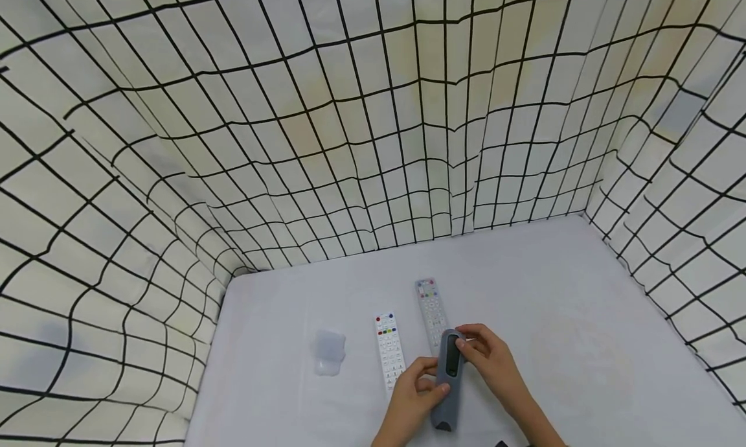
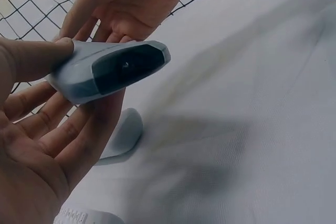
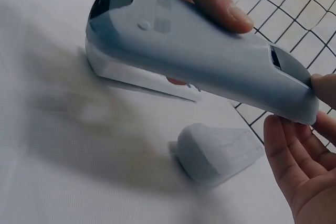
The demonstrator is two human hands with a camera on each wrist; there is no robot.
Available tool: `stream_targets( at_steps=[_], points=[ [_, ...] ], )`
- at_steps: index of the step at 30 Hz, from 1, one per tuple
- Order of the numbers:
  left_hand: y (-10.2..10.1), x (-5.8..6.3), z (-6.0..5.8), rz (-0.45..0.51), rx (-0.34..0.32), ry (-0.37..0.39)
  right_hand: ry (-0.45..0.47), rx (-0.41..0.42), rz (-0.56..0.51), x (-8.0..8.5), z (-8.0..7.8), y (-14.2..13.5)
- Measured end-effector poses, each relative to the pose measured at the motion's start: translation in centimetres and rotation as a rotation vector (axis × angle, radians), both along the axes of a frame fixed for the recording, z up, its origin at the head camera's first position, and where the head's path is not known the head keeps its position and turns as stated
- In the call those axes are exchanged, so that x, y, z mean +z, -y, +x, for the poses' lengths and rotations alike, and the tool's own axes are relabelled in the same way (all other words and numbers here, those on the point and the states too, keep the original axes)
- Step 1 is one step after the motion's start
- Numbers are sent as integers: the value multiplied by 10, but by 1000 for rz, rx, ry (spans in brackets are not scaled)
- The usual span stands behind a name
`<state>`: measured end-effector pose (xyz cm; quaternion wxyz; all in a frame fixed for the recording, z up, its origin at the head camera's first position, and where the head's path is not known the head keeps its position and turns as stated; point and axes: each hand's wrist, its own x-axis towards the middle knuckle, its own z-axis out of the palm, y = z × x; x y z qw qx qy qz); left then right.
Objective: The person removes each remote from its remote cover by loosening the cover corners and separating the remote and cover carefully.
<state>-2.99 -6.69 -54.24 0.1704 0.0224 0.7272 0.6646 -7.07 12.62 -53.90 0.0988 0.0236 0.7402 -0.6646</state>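
A grey rubbery remote cover (image 1: 449, 385) with a dark window is held just above the white table (image 1: 583, 317), near its front edge. My left hand (image 1: 415, 395) grips its lower half, thumb on top (image 2: 37, 59) and fingers beneath. My right hand (image 1: 492, 363) pinches its far end, and the thumb tip (image 3: 323, 87) touches that end. The left wrist view looks into the cover's dark open end (image 2: 123, 66). Seen from the right wrist, the cover (image 3: 199, 45) is a long grey body.
A white remote (image 1: 389, 351) and a grey remote (image 1: 432, 314) lie side by side just beyond my hands. A clear soft cover (image 1: 329, 351) lies to their left. Grid-patterned curtains (image 1: 373, 123) wall in the table on three sides.
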Motion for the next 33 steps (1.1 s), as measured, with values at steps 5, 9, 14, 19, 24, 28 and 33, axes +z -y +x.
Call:
stream_targets(
  at_steps=[5,9,14,19,24,28,33],
  points=[
    [4,1,4,-37,8,3,-97,46,62,-1,1,-3],
    [7,1,5,-61,0,19,-156,84,159,-2,1,-3],
    [9,4,8,-70,-20,10,-223,66,263,-1,2,-1],
    [7,8,8,-72,-38,-29,-230,-33,305,3,2,2],
    [-1,14,5,-74,39,-25,-148,-39,169,6,3,4],
    [-5,16,2,-53,94,-8,-83,-7,53,4,7,5],
    [-8,15,1,-40,98,0,-83,27,67,5,11,8]
  ],
)
